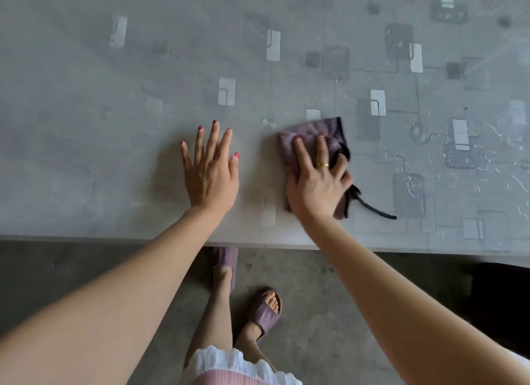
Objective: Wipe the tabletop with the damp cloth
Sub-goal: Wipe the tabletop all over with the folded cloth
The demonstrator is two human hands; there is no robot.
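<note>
Right hand (315, 181) is pressing its flat grip onto the crumpled purple cloth (308, 135), seemingly damp, centre-right; left hand (210, 172) is resting spread on grey patterned bench (86, 126), near its lower edge.

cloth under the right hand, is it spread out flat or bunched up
Bunched up. The purple cloth lies in rumpled folds under the right hand, which presses it on the tabletop; a dark edge strip trails loose beside it.

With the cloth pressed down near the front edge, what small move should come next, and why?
Probably slide the right hand and the cloth to the right. The tabletop there shows streaks and wet marks, and nothing blocks the way. The left hand lies flat and spread, bracing on the table, so it can stay put.
</note>
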